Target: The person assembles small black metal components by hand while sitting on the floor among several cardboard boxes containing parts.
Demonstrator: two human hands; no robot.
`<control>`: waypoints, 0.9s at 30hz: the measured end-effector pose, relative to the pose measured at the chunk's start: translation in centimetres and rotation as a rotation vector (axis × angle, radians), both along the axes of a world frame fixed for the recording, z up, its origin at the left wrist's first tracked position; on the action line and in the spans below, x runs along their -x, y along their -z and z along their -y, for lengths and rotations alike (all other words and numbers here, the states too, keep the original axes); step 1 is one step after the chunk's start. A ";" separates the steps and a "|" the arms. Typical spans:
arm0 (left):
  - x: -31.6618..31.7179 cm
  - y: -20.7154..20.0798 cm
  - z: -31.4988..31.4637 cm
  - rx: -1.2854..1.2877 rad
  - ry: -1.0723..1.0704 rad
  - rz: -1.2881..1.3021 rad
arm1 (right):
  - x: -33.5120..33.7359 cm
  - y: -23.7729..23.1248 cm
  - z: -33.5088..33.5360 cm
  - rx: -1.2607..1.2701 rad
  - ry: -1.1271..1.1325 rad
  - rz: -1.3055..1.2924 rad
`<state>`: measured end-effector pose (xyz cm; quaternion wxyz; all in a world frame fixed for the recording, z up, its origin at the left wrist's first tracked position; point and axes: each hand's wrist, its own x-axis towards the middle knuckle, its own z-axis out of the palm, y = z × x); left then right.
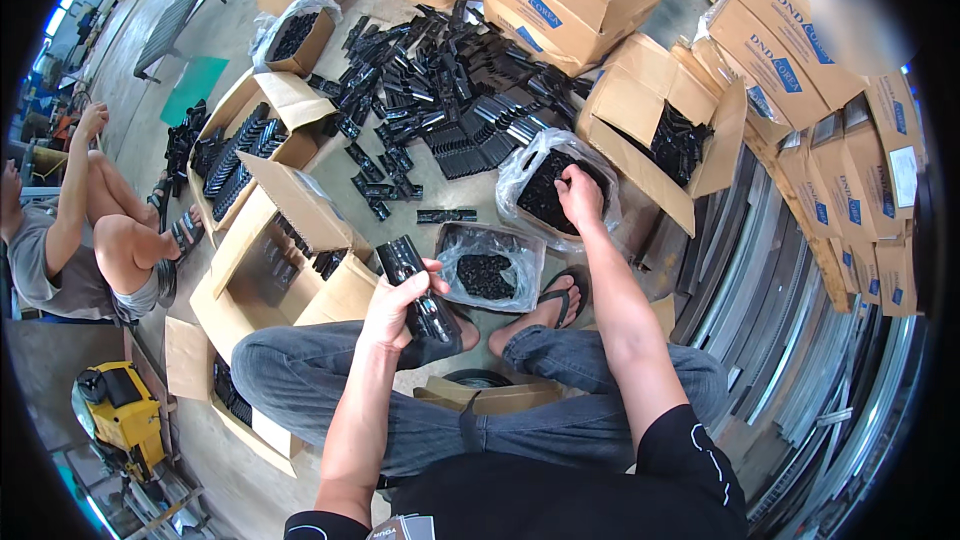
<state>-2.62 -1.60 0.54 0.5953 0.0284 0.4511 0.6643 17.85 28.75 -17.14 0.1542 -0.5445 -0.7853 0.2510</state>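
My left hand (400, 302) is closed around a long, glossy black channel-shaped part (412, 285), held tilted above my left knee. My right hand (580, 198) reaches into a clear-bag-lined container (612, 202) filled with small black pieces (543, 192). Its fingers are bent together at the pieces, and their tips are hard to see. Between my feet and that container sits a smaller plastic-lined box (528, 270) holding more small black pieces (484, 276). Just beyond it, a single black part (446, 216) lies on the floor.
A large heap of black parts (440, 80) covers the floor ahead. Open cardboard boxes (240, 260) stand on the left, and another box (650, 90) on the right. Metal profiles (770, 290) lie below stacked cartons (850, 180). Another person (80, 230) sits at far left near a yellow machine (125, 415).
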 end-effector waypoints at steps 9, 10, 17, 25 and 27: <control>-1.2 0.6 -1.5 0.163 0.087 -0.142 | -1.9 2.4 -2.0 -0.094 -0.010 -0.162; -1.4 0.8 -1.7 0.160 0.097 -0.135 | -2.4 3.2 -2.3 -0.096 -0.002 -0.153; -1.7 1.2 -1.5 0.146 -0.030 0.031 | -3.1 -1.4 -1.1 0.965 0.374 -1.332; -2.0 1.5 -1.7 0.228 0.069 -0.083 | -2.9 -3.6 4.1 1.285 0.382 -1.656; -2.2 1.0 -2.1 0.236 0.068 -0.101 | -2.3 -5.3 4.5 1.204 0.284 -1.629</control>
